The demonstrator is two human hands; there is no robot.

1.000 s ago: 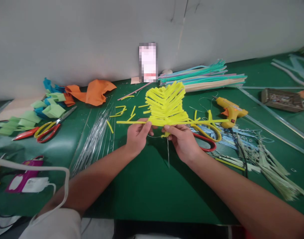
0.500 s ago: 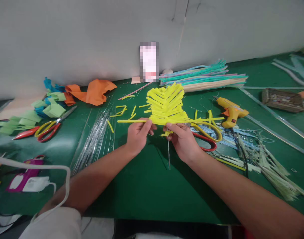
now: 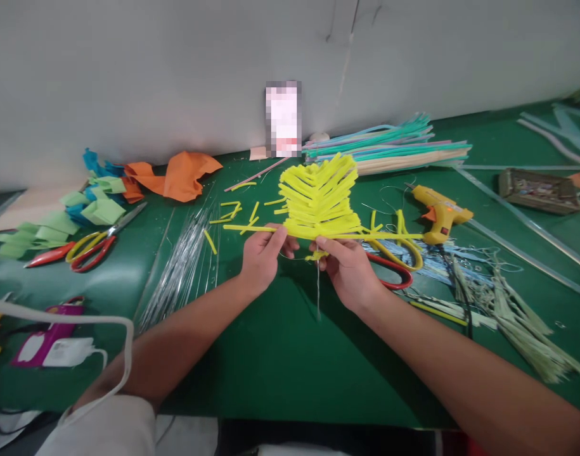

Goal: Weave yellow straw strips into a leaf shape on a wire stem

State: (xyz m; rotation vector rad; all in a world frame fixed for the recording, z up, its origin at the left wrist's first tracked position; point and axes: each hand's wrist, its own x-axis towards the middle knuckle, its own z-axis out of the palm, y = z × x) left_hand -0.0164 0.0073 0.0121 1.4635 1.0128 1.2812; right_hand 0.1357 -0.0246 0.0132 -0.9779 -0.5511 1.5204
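Observation:
A leaf shape of yellow pipe cleaners [image 3: 318, 196] stands up between my hands, its strands slanting out from a middle rib. Across its base runs one long yellow pipe cleaner [image 3: 389, 237], sticking out past both sides. My left hand [image 3: 264, 259] pinches that long strand between thumb and fingers, left of the rib. With thumb and fingers closed, my right hand [image 3: 349, 266] grips the strand at the rib. Below the base hang a small yellow twist [image 3: 317, 256] and a thin wire stem [image 3: 318, 291]. The right fingertips are partly hidden.
Behind my right hand lie scissors [image 3: 394, 273] and a yellow glue gun [image 3: 442, 215]. More scissors [image 3: 94, 247], silver wires [image 3: 180, 266] and orange paper [image 3: 189, 177] are on the left. Pipe cleaners [image 3: 389, 149] lie by a phone [image 3: 283, 120] at the back.
The leaf's upper right strands have spread slightly outward. The long strand's right end has dipped and its left end has risen a little. Both hands keep their hold, almost in place.

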